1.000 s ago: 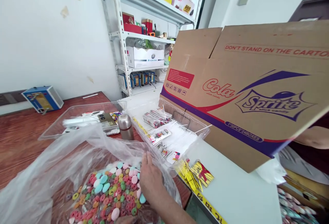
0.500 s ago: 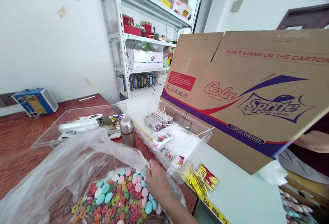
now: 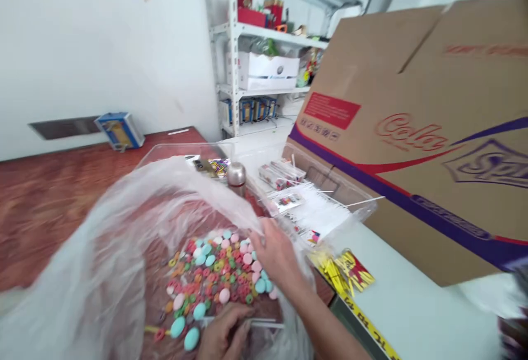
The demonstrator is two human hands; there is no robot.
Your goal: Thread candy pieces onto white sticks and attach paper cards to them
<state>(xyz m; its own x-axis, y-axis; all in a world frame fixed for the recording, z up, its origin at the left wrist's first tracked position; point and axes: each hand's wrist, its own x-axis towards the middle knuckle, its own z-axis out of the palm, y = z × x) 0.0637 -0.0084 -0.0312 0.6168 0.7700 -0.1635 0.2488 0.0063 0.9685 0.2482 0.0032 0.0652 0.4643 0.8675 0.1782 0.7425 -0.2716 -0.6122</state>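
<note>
A clear plastic bag (image 3: 124, 206) lies wide open on the red-brown table, with many ring-shaped gummies and round pink and pale-blue candies (image 3: 210, 261) spread inside. My right hand (image 3: 276, 252) is at the bag's right side, its fingers bent and close together over the candies. What is between those fingertips is too blurred to make out. Low in the middle, my left hand (image 3: 226, 331) is closed around thin white sticks (image 3: 264, 323) that stick out to its right. Blue candies (image 3: 192, 339) and a yellow stick-like piece lie to its left.
A clear tray (image 3: 367, 210) of white sticks and small packets stands behind the bag, near a steel flask (image 3: 236, 175). Yellow twist ties (image 3: 336, 274) lie to the right. A large carton (image 3: 371, 129) rises at the right; white shelving (image 3: 233, 74) stands behind.
The view has swung left and down. My left hand has come into view at the bottom, holding white sticks. The white stick seen earlier in my right hand no longer shows there.
</note>
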